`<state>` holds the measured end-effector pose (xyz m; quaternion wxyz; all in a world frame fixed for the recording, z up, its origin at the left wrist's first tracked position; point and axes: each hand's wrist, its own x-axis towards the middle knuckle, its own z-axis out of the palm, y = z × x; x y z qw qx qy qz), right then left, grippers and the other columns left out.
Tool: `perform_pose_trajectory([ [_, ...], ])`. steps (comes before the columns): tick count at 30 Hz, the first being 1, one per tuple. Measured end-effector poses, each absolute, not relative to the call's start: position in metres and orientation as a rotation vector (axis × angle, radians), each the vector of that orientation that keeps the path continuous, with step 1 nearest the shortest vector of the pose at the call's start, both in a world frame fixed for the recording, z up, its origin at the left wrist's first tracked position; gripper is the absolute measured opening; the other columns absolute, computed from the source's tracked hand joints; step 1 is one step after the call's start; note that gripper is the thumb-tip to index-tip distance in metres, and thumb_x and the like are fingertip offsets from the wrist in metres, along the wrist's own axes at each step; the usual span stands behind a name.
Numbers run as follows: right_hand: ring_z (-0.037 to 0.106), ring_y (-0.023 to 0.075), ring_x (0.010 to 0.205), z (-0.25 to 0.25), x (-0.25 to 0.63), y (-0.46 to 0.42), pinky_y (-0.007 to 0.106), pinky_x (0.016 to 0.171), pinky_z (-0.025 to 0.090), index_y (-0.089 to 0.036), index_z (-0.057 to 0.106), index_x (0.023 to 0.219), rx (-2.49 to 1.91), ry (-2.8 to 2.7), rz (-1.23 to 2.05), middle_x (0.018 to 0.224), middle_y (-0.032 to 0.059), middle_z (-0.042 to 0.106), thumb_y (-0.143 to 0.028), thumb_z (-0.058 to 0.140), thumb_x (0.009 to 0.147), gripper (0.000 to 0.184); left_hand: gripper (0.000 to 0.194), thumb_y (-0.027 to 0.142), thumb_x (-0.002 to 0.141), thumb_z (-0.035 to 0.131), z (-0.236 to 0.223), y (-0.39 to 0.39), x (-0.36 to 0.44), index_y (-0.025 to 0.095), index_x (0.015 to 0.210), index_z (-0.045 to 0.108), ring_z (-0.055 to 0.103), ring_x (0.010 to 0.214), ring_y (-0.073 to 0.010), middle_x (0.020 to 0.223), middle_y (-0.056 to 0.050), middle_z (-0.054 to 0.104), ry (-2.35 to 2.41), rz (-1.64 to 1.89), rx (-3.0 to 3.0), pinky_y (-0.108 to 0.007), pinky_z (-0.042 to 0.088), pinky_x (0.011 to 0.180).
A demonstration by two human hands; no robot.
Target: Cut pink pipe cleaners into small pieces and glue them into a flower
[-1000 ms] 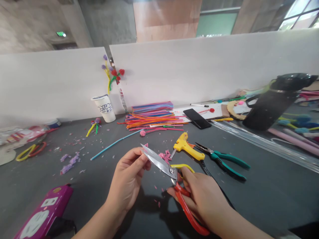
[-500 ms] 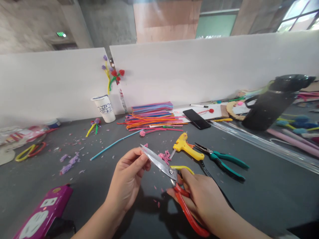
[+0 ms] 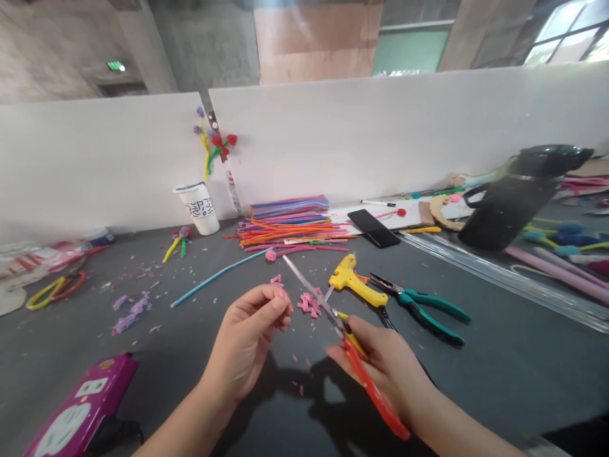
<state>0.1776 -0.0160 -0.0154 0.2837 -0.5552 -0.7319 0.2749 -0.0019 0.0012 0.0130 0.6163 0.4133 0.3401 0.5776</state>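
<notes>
Dark tabletop (image 3: 504, 381), slim silver, red and yellow scissors (image 3: 365, 376), right fingers (image 3: 339, 358) clamped round them, left fingers (image 3: 264, 315) pinching pink scrap (image 3: 283, 294)

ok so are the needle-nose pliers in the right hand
No, the right hand holds scissors, while the needle-nose pliers lie on the dark table beside the yellow glue gun.

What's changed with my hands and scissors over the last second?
Your right hand has shifted slightly right, swinging the scissors clear of your left hand, blades now edge-on. Nothing was let go. The left hand stayed put, pinching a pink bit; the glue gun and pliers haven't moved.
</notes>
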Motion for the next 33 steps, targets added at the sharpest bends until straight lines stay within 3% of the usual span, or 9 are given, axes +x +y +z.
perform_pose_trajectory([
  [5, 0.035, 0.0062, 0.035, -0.007, 0.175, -0.011, 0.02, 0.037, 0.028, -0.02, 0.042, 0.064, -1.35, -1.628, 1.153, 0.051, -0.0064, 0.042, -0.04, 0.048, 0.075, 0.023, 0.009, 0.02, 0.072, 0.063, 0.009, 0.002, 0.003, 0.014, 0.066, 0.061, 0.045, 0.055, -0.0065, 0.059, 0.002, 0.055, 0.927, 1.063, 1.049, -0.016, 0.036, 0.053],
  [11, 0.038, 0.0058, 0.03, -0.003, 0.17, -0.006, 0.017, 0.031, 0.025, -0.019, 0.049, 0.075, -1.304, -1.45, 1.386, 0.044, -0.0086, 0.046, -0.037, 0.051, 0.072, 0.018, 0.011, 0.024, 0.067, 0.065, 0.002, -0.001, 0.012, 0.014, 0.064, 0.063, 0.045, 0.052, -0.0086, 0.057, 0.001, 0.055, 1.025, 0.767, 1.211, -0.021, 0.037, 0.053],
  [18, 0.035, 0.0044, 0.028, -0.002, 0.17, 0.004, 0.019, 0.039, 0.034, -0.02, 0.046, 0.063, -1.369, -1.438, 1.254, 0.037, -0.0124, 0.036, -0.025, 0.053, 0.069, 0.011, 0.014, 0.028, 0.069, 0.057, -0.009, 0.017, 0.006, 0.017, 0.064, 0.064, 0.054, 0.061, -0.0152, 0.063, -0.001, 0.06, 1.364, 0.878, 1.653, -0.025, 0.041, 0.059],
  [22, 0.036, 0.0057, 0.027, -0.002, 0.173, 0.007, 0.021, 0.042, 0.04, -0.02, 0.046, 0.065, -1.401, -1.381, 1.26, 0.035, -0.0128, 0.036, -0.03, 0.051, 0.072, 0.013, 0.027, 0.032, 0.075, 0.049, -0.016, 0.031, -0.003, 0.017, 0.087, 0.068, 0.056, 0.059, -0.0159, 0.067, -0.002, 0.064, 1.475, 0.932, 1.777, -0.026, 0.043, 0.057],
  [25, 0.034, 0.005, 0.026, -0.002, 0.175, 0.005, 0.023, 0.051, 0.046, -0.02, 0.046, 0.066, -1.361, -1.38, 1.263, 0.034, -0.0136, 0.035, -0.03, 0.05, 0.073, 0.014, 0.028, 0.034, 0.078, 0.046, -0.019, 0.037, -0.015, 0.017, 0.075, 0.068, 0.057, 0.06, -0.0171, 0.06, -0.001, 0.061, 1.521, 0.928, 1.82, -0.026, 0.042, 0.057],
  [29, 0.035, 0.0046, 0.028, 0.001, 0.18, 0.002, 0.021, 0.045, 0.043, -0.02, 0.045, 0.064, -1.372, -1.425, 1.275, 0.036, -0.0126, 0.034, -0.028, 0.051, 0.073, 0.013, 0.021, 0.024, 0.077, 0.046, -0.021, 0.044, -0.033, 0.019, 0.086, 0.064, 0.057, 0.077, -0.0196, 0.083, -0.004, 0.064, 1.62, 0.968, 1.946, -0.029, 0.041, 0.07],
  [33, 0.036, 0.005, 0.029, 0.003, 0.183, -0.002, 0.017, 0.033, 0.03, -0.019, 0.046, 0.066, -1.411, -1.437, 1.289, 0.041, -0.0105, 0.037, -0.031, 0.052, 0.072, 0.015, 0.022, 0.02, 0.077, 0.046, -0.026, 0.056, -0.04, 0.02, 0.087, 0.065, 0.055, 0.077, -0.0196, 0.086, -0.005, 0.059, 1.669, 0.915, 2.121, -0.032, 0.04, 0.074],
])
